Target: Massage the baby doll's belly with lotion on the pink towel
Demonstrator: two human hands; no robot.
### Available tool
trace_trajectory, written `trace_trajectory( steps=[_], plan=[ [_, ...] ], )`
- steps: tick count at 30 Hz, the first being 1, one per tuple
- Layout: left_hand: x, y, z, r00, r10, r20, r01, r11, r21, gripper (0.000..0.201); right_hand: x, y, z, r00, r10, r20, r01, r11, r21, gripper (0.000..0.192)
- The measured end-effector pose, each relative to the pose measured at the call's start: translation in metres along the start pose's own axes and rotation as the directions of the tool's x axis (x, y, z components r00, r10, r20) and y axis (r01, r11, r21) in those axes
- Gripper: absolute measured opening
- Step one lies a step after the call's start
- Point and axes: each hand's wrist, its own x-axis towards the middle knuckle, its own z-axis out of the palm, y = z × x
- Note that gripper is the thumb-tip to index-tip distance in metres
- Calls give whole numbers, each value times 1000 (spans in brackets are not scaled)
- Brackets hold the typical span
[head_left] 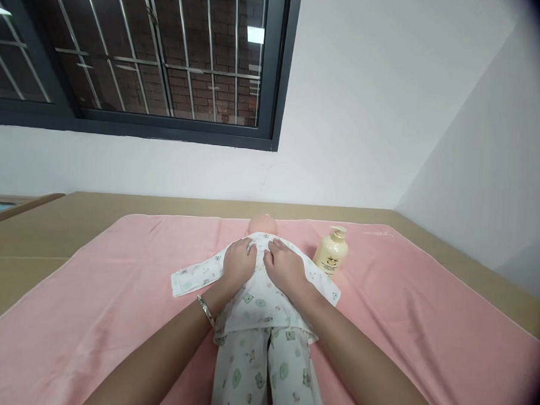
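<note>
A baby doll lies on its back, its bald head (263, 224) at the far end. It wears a white long-sleeved shirt (261, 297) and white trousers (242, 368), both printed with small green bears and other figures. My left hand (239, 264) rests palm down on the left of the shirt's chest, a silver bangle on its wrist. On the right of the chest lies my right hand (286, 267), close beside the left. Both thumbs are apart from the fingers and point inward; the fingertips are partly hidden by foreshortening.
A cream pump bottle (331, 251) stands at the right, close to the doll's sleeve. Beneath everything spreads a pink sheet (114, 297) over a wooden surface (31, 234). Behind are a white wall (345, 110) and a dark-framed, barred window (179, 134).
</note>
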Motion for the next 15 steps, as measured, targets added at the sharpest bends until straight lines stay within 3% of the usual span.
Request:
trace_trajectory(
  steps=[10, 15],
  plan=[
    [-1, 1, -2, 1000, -2, 2, 2, 1000, -10, 40, -1, 1, 4, 999, -24, -29, 24, 1000, -7, 42],
    [0, -2, 1, 1000, 18, -4, -18, 1000, 3, 41, -5, -5, 6, 999, -37, -24, 34, 994, -107, 47]
  ],
)
